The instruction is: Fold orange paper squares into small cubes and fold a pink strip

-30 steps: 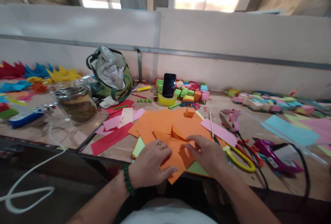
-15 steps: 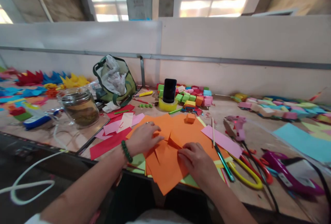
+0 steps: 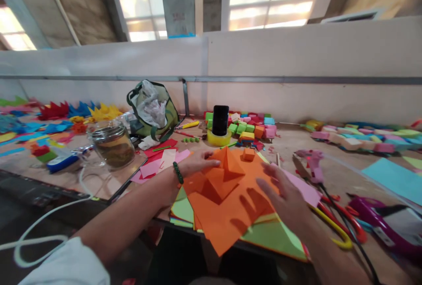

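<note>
A folded orange paper piece [image 3: 226, 173] with a raised point rests on flat orange sheets [image 3: 217, 219] at the table's front edge. My left hand [image 3: 199, 163], a green bead bracelet at its wrist, touches the folded piece's left side, thumb and fingers around its edge. Off to the right, my right hand [image 3: 280, 186] hovers over the orange sheets with its fingers spread and nothing in them, casting a shadow. A small orange paper cube [image 3: 248, 154] sits just behind. Green sheets [image 3: 277, 236] stick out beneath the orange ones.
A phone [image 3: 220, 120] stands in a yellow tape roll [image 3: 219, 138]. At right lie a pink glue gun [image 3: 314, 164], yellow-handled scissors [image 3: 343, 241] and a purple tool [image 3: 385, 223]. A glass jar [image 3: 114, 146] and a green bag [image 3: 168, 118] stand at left.
My right hand has let go of the orange paper and moved right, its fingers opening. The folded piece now stands taller and farther back, with my left hand beside it. The view has shifted slightly.
</note>
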### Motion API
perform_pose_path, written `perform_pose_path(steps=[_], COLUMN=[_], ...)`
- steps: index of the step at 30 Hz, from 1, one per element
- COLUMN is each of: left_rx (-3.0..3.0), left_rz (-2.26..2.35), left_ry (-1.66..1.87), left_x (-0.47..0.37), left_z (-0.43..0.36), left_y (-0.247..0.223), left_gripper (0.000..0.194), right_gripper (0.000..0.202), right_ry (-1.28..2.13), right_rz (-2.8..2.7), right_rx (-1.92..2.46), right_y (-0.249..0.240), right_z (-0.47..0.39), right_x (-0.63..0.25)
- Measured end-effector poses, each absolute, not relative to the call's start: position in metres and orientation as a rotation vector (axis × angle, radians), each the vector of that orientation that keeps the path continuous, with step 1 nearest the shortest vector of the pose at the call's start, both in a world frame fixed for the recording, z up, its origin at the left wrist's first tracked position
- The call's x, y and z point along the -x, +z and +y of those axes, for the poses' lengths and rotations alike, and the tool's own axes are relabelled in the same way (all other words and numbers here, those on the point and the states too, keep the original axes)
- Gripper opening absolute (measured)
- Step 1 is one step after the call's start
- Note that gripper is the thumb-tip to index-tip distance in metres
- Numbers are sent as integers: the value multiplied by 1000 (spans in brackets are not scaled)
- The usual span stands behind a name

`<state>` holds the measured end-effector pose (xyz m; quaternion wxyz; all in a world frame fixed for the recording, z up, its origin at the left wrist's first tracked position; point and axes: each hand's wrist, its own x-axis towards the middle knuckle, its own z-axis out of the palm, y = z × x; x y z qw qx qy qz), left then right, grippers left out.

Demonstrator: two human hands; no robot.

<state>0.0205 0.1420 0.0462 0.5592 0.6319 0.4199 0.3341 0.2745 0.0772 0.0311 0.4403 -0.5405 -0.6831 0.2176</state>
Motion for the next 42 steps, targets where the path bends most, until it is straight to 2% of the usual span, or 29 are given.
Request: perform_pose_path(steps=[3, 6, 8, 11, 14, 16, 20, 25, 28, 31, 35, 39, 42], left_rx=[-1318, -1191, -1129, -1056, -1018, -989, -873, -799, -826, -866, -862, -857, -905], left_rz=[738, 619, 640, 734, 743, 724, 675, 612, 605, 626, 690, 711, 563], left_ry=[924, 963, 918, 833, 698, 645, 755, 847, 840, 788, 765, 863, 910], left_x=[-34, -48, -52, -51, -49, -48, -47, -45, -46, -47, -47, -48, -48], left_z=[142, 141, 140, 138, 136, 135, 139, 146, 143, 138, 138, 142, 143], left_y=[57, 56, 51, 43, 38, 34, 26, 19, 21, 24, 23, 19, 17], left_gripper=[47, 48, 43, 30, 28, 29, 36, 34, 31, 23, 22, 24, 38], right_gripper=[69, 75, 74, 63, 57, 57, 57, 66, 58, 42, 22, 15, 14], right_ry=[805, 1089, 1148, 1040, 939, 921, 796, 352, 261, 398, 630, 765, 786], right_rz=[-1464, -1315, -1281, -1416, -1648, -1690, -1603, -2023, -2226, -2267, -2180, -2023, -1881], right_rx=[1290, 1290, 1247, 1271, 1322, 1298, 1221, 1046, 946, 878, 825, 864, 946], right_y=[54, 60, 56, 46, 41, 40, 34, 25, 28, 32, 34, 32, 28], right_z=[101, 113, 113, 108, 104, 104, 110, 111, 107, 103, 103, 105, 106], right_x=[-274, -263, -256, -251, -249, -248, -254, -266, -265, -260, -257, -255, -254])
